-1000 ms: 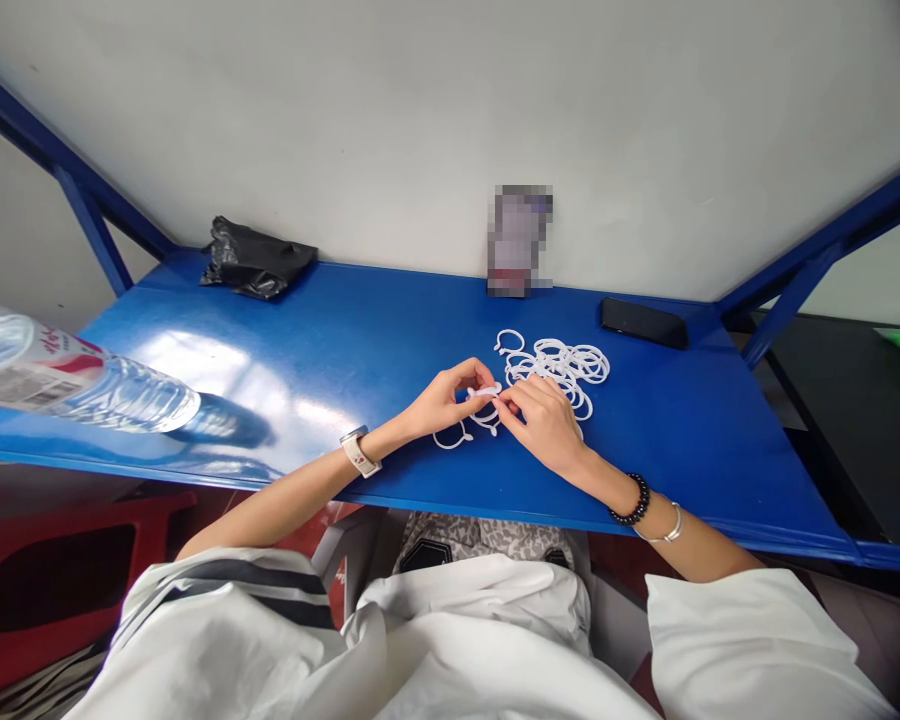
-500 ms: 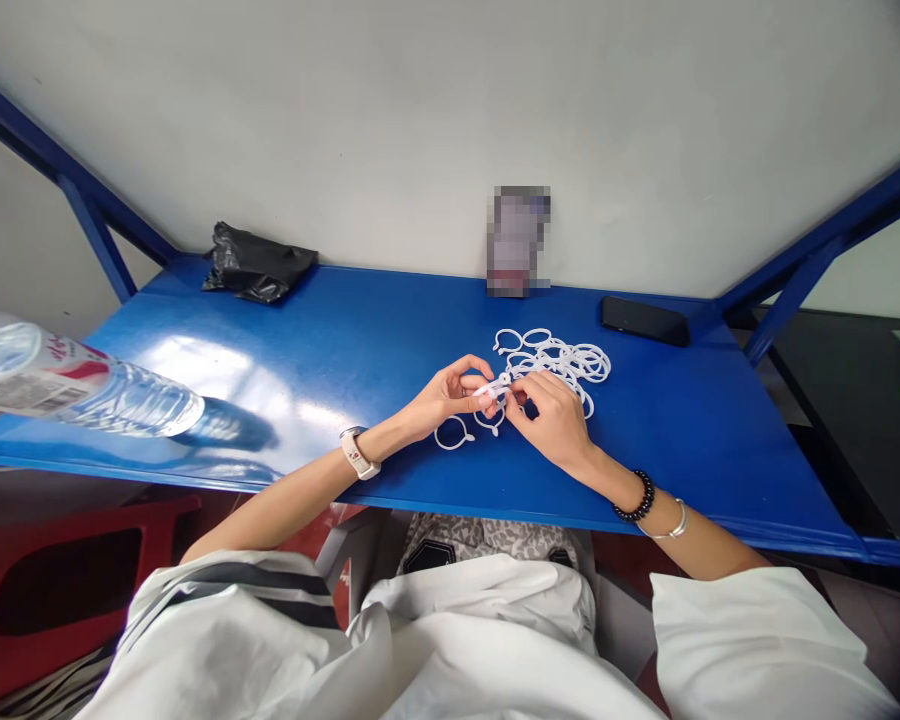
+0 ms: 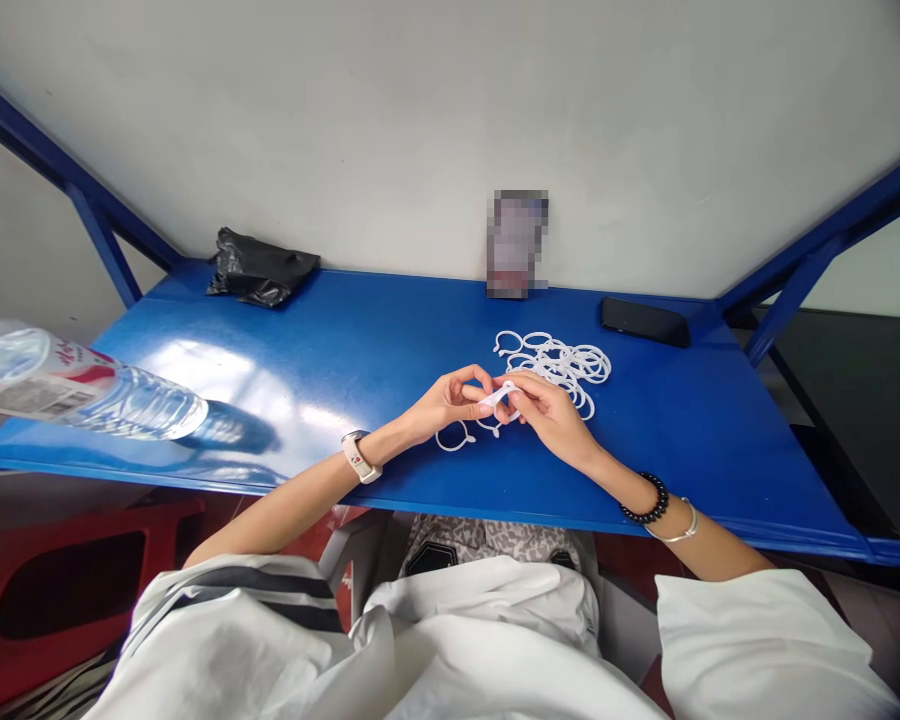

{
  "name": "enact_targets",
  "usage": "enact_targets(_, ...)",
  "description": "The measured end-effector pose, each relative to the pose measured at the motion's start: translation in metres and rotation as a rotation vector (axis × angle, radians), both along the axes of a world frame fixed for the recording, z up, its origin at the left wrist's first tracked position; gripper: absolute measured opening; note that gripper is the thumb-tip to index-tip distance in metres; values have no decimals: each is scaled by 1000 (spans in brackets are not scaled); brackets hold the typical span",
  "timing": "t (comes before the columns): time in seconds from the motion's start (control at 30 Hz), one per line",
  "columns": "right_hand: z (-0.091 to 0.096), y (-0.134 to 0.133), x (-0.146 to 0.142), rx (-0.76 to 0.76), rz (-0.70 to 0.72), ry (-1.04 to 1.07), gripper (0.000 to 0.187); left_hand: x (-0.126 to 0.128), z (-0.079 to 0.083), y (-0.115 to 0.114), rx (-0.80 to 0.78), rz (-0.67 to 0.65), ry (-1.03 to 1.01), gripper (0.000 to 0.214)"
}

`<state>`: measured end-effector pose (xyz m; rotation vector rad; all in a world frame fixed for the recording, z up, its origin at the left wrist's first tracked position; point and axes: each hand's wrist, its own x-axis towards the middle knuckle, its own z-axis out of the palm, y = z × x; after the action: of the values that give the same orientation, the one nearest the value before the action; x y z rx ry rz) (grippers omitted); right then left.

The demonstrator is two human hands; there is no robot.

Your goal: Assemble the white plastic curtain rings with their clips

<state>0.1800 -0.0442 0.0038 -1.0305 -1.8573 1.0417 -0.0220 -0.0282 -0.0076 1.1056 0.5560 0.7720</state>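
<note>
My left hand [image 3: 450, 401] and my right hand [image 3: 549, 413] meet over the blue table [image 3: 345, 350]. Both pinch one white plastic ring [image 3: 497, 396] between their fingertips, just above the tabletop. A pile of several white rings [image 3: 562, 362] lies right behind my right hand. Two more linked white rings [image 3: 456, 437] rest on the table below my left hand. A watch sits on my left wrist, and a dark bead bracelet and a silver bangle on my right.
A clear water bottle [image 3: 75, 390] lies at the table's left edge. A crumpled black bag [image 3: 259, 272] sits at the back left, a dark phone [image 3: 643, 321] at the back right, and a blurred card [image 3: 516, 243] leans on the wall. Blue frame struts rise at both sides.
Both hands have lifted slightly and shifted right, still pinching the ring between them. My right hand has turned so its fingers point left.
</note>
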Motion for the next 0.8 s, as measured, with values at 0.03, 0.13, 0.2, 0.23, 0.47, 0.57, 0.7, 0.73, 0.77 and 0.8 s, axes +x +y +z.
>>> enact_targets(0.03,-1,0,0,-13,-4,21,33,0,-1,0,-2,7,9,38)
enact_targets(0.13,-2,-1,-1,-37,-30,65,38,0,-2,1,-11,29,15,38)
enact_targets(0.2,-3,-1,0,-39,-46,69,41,2,-2,1,-6,32,19,36)
enact_targets(0.23,-3,-1,0,-37,-53,65,43,3,-2,0,0,25,23,35)
enact_targets(0.47,-1,-2,0,-67,-101,58,46,6,-2,-3,41,39,-6,28)
enact_targets(0.57,-3,-1,0,-88,-136,46,45,4,1,-3,61,92,-31,26)
enact_targets(0.7,-10,0,-3,-227,-96,98,53,5,5,-5,47,82,-37,28)
enact_targets(0.73,-11,0,-4,-267,-80,120,56,6,5,-6,42,80,-38,29)
enact_targets(0.77,-13,-1,-5,-298,-68,141,59,7,5,-6,35,80,-38,30)
enact_targets(0.8,-13,-1,-6,-317,-64,157,61,7,5,-6,27,82,-42,32)
